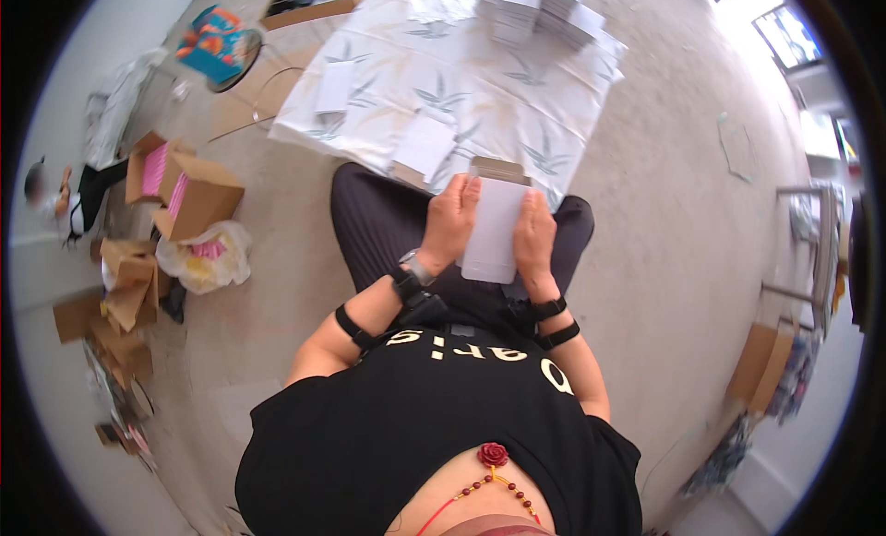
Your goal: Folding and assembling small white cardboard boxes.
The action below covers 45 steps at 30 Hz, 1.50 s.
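Note:
A small flat white carton [492, 226] with a brown open flap at its far end is held between both hands above my lap. My left hand [449, 220] grips its left edge, fingers curled over the top. My right hand [534, 233] clasps its right edge. Both wrists wear black straps. Just beyond the carton is a table under a white cloth with a leaf print [461, 84]. Two flat white cartons [425, 145] [334, 86] lie on that cloth. Stacks of white flat cartons [544, 10] stand at the table's far end.
Open brown cardboard boxes [189, 190] with pink contents sit on the beige carpet at left, beside a plastic bag [205, 259] and scattered cardboard [125, 305]. Another person [74, 199] is at the far left. A brown box [761, 365] stands at right.

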Available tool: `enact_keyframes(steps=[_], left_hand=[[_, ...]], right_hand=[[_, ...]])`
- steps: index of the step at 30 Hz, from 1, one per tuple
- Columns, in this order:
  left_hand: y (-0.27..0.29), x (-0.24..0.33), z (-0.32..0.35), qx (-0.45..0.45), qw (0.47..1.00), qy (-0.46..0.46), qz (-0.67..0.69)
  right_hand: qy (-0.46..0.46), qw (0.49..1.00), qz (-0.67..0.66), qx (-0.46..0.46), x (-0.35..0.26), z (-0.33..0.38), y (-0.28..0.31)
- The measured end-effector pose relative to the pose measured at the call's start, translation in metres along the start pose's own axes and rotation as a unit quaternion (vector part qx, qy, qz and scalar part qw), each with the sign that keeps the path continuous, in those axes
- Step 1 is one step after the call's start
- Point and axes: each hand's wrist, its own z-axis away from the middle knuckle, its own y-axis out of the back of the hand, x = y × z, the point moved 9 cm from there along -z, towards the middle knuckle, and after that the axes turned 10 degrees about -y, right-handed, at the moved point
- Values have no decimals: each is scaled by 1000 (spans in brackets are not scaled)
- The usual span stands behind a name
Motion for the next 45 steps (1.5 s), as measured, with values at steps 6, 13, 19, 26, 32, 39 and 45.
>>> enact_keyframes(steps=[6, 13, 19, 26, 32, 39, 45], left_hand=[[-21, -4, 11, -69, 995, -59, 34], [-11, -4, 26, -48, 991, 23, 120], [-4, 5, 27, -35, 980, -3, 196], [-5, 11, 26, -93, 972, -3, 217], [-8, 2, 42, -158, 964, 48, 207], [-9, -13, 55, -160, 971, 63, 168], [-16, -19, 50, -113, 949, 171, 238]], right_hand=[[103, 993, -26, -50, 16, 11, 5], [-96, 973, -160, -138, 27, 24, 18], [-74, 963, -195, -170, 20, 30, 25], [-86, 941, -238, -224, 19, 34, 27], [-114, 950, -206, -203, 35, 39, 33], [-163, 949, -193, -187, 58, 45, 29], [-229, 922, -285, -129, 42, 41, 32]])
